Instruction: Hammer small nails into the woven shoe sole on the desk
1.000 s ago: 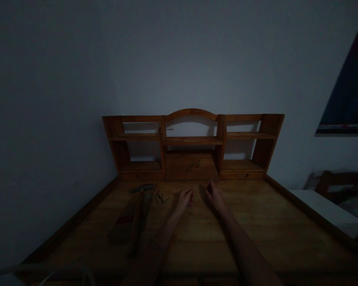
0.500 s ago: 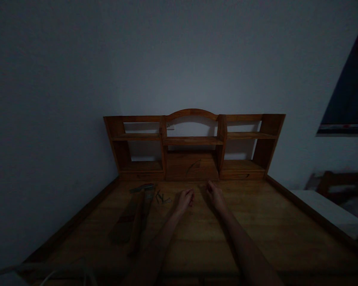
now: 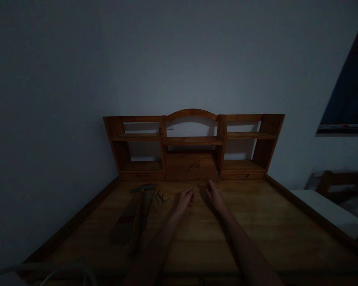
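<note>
Both my arms stretch forward over a wooden surface (image 3: 256,222) in dim light. My left hand (image 3: 185,199) rests on the wood with its fingers curled in; whether it holds anything is not visible. My right hand (image 3: 215,195) lies close beside it, fingers bent down onto the wood, nothing seen in it. A hammer (image 3: 139,214) with a wooden handle and metal head lies to the left of my left hand. Several nails (image 3: 161,197) lie between the hammer head and my left hand.
A wooden shelf unit (image 3: 193,147) with an arched top stands at the far end against a pale wall. Raised wooden rails run along both sides. A white cable (image 3: 62,272) lies at the bottom left. More wooden furniture (image 3: 340,182) sits at the right.
</note>
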A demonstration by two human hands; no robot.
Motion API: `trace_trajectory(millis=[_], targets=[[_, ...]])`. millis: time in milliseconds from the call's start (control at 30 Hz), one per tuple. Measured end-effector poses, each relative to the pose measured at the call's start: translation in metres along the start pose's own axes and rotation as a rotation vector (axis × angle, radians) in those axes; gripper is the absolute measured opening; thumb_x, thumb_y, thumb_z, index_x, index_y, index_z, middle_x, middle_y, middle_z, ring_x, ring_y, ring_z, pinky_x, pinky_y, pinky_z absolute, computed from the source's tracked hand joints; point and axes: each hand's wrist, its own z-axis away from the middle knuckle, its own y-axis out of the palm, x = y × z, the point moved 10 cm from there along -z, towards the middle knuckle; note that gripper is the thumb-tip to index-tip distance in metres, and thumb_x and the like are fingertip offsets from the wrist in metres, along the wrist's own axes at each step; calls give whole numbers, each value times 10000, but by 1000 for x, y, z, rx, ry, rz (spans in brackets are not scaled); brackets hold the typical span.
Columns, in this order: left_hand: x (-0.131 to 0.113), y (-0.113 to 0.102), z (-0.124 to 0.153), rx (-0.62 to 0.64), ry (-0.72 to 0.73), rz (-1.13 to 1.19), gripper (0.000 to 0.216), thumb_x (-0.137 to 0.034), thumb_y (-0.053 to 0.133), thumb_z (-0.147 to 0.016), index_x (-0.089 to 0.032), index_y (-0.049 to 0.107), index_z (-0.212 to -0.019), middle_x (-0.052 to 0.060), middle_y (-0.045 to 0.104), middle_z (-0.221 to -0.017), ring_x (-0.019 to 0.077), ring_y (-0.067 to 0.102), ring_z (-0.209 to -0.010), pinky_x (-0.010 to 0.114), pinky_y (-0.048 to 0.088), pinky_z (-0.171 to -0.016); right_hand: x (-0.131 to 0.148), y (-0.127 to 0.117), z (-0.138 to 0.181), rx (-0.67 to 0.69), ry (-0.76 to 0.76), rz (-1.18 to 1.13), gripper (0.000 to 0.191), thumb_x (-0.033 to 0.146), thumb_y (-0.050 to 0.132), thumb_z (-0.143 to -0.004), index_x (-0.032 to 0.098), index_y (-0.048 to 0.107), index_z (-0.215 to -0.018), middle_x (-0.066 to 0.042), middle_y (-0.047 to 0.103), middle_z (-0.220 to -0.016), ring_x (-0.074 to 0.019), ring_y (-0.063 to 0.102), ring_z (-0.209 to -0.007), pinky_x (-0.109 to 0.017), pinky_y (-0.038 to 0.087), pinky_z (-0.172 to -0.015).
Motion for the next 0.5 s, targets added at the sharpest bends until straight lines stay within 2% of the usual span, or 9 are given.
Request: trace_trajectory(millis=[267,500], targets=[[-1,0,0,10,12,-3,250,-379,480,-767,-158,523,-658,-37,484,-527,61,414,-384,170,337,-371,-1,1,-1,2,-11,16,309,219,434,-782,174,558,-1061,-86,609,-862,-185,543,-748,-292,428,-699],[2,0,-1,17,33,-8,239,-358,466,-771,-158,530,-657,-31,494,-540,60,410,-379,168,326,-362,8,0,-1,39,-38,5,174,204,453,-758,187,567,-889,-49,588,-782,-160,522,-699,-247,401,-649]])
